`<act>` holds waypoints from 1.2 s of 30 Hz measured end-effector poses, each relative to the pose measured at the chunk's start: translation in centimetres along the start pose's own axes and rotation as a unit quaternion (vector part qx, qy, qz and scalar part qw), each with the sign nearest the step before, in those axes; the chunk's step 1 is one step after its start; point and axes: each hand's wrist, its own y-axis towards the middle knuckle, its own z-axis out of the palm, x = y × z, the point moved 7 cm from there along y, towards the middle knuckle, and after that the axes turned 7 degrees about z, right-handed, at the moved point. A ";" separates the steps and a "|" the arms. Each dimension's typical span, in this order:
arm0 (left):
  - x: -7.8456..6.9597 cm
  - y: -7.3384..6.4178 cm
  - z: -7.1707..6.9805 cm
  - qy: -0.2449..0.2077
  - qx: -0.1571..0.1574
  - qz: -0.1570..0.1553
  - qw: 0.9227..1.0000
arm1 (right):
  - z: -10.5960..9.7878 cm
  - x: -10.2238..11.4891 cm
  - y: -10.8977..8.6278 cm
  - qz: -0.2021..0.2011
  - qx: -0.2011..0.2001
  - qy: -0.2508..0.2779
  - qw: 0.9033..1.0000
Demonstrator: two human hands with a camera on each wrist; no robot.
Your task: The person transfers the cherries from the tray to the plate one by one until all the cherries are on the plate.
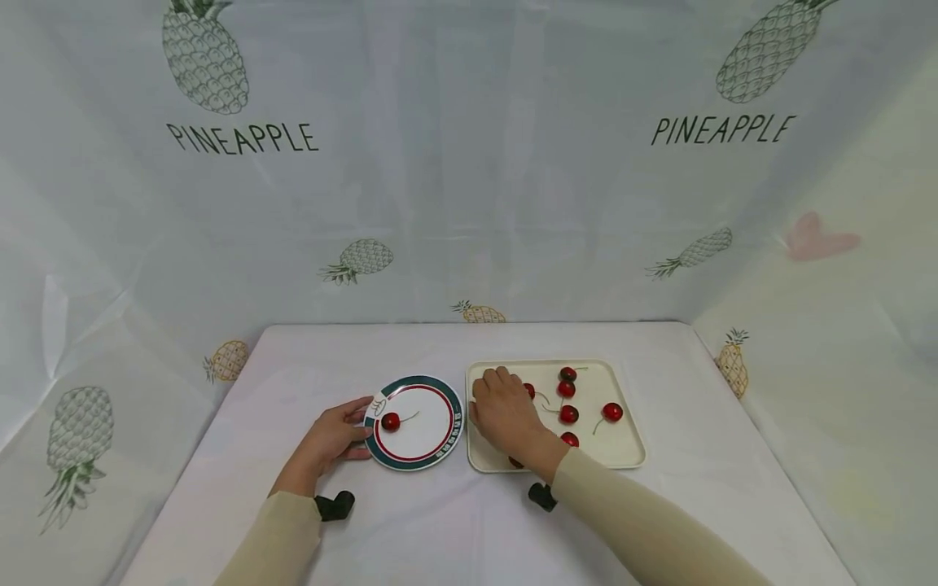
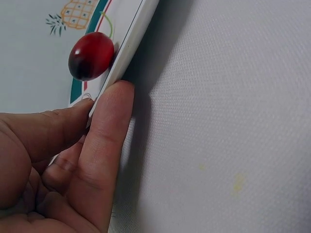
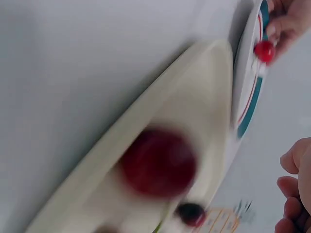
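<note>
Backdrop and surface: a pineapple-printed sheet (image 1: 469,187) is hanging beyond both grips; a white-covered surface (image 1: 410,529) is spreading beneath them.
Plate hold: the left grip (image 1: 330,435) is pinching the plate (image 1: 432,423) at the rim nearest it, thumb above, finger below.
Plate risk: only one side is being held, so a lift or tug could be tipping it and rolling its fruit off.
Tray reach: the right grip (image 1: 513,419) is bending down over the tray (image 1: 623,448); whether it is pinching a cherry, I cannot tell.
Tray risk: crowding could be making its fingers bump neighbours, or snag stems.
Plate contents: a lone cherry (image 1: 391,422) is resting just beyond the left grip's thumb, stem pointing away.
Tray contents: at least seven tray cherries (image 1: 568,414) are lying around the right grip, mostly to its right.
</note>
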 end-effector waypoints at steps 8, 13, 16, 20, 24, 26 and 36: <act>0.1 0.0 0.0 0.003 0.005 0.009 1.000 | -1.1 -7.9 -4.4 0.028 -0.057 -0.004 0.998; 0.1 0.0 -0.1 0.003 0.008 0.010 1.000 | -1.9 -11.9 -7.4 0.071 -0.057 -0.017 0.996; 0.2 0.1 -0.2 0.002 0.007 0.009 1.000 | -1.9 -13.5 -9.1 0.089 -0.048 -0.025 0.995; 0.2 0.0 -0.2 0.000 0.009 0.006 1.000 | -1.8 -14.5 -10.8 0.101 -0.036 -0.033 0.994; 0.2 0.1 -0.2 0.000 0.010 0.009 1.000 | -1.3 -14.8 -11.5 0.095 -0.028 -0.040 0.994; 0.2 0.2 -0.2 0.001 0.009 0.011 1.000 | -0.9 -14.8 -11.5 0.089 -0.024 -0.046 0.995; 0.2 0.1 -0.1 -0.008 0.012 0.011 1.000 | 0.4 -15.1 -12.2 0.078 0.026 -0.096 0.992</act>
